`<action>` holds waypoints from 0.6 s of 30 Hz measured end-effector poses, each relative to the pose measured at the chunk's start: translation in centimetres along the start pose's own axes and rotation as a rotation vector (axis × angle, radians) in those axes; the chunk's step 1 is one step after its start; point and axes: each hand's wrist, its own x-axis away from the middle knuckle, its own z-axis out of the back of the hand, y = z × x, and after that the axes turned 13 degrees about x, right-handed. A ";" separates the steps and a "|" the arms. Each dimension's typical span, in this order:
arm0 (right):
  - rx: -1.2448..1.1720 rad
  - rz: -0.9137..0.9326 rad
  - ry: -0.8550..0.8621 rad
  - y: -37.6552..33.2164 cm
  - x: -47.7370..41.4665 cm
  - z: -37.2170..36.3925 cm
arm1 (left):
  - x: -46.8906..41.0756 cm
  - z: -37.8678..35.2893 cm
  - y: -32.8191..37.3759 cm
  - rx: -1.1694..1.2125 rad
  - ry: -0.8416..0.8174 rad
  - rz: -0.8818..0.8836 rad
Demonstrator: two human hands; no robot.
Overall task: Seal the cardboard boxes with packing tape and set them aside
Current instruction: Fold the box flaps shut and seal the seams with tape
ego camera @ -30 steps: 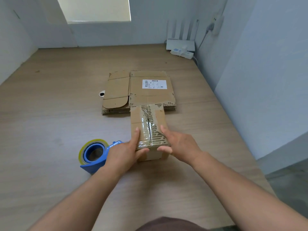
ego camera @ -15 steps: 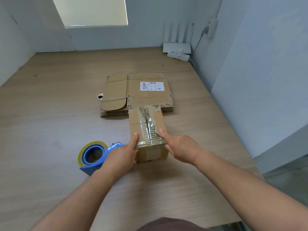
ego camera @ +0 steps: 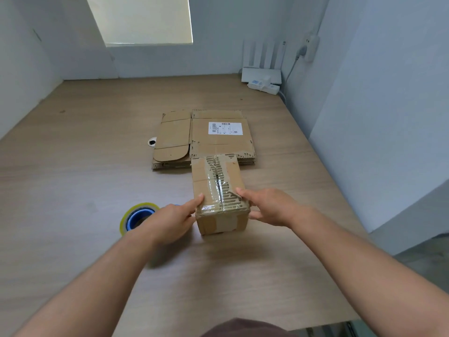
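Head view, taped box (ego camera: 216,181) nearer the bench (ego camera: 73,166)'s right edge, my left hand (ego camera: 170,220) and right hand (ego camera: 269,207) either side, fingers (ego camera: 199,198) pinching its near top corners, tape roll (ego camera: 136,215) just beside my left hand.

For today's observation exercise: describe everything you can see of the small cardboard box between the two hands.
The small cardboard box is brown, oblong and closed, standing flat on the wooden table. Clear tape runs wrinkled along its top seam, over torn patches of bare corrugation, and down the near end. Its far end reaches the flattened cardboard. The left hand and right hand grip its near corners.
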 end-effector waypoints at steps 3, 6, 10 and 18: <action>0.042 0.026 0.062 -0.3 0.1 -0.1 | 0.0 -0.3 0.2 -0.056 0.011 -0.005; 0.080 0.055 0.127 -0.8 0.4 0.0 | -0.1 -0.9 0.4 -0.100 0.120 -0.014; 0.076 0.063 0.168 -0.9 0.5 -0.8 | -0.7 -2.0 0.4 -0.121 0.254 -0.035; -0.253 -0.222 0.155 -2.7 0.8 -0.2 | -0.2 -3.5 0.6 0.191 0.291 -0.009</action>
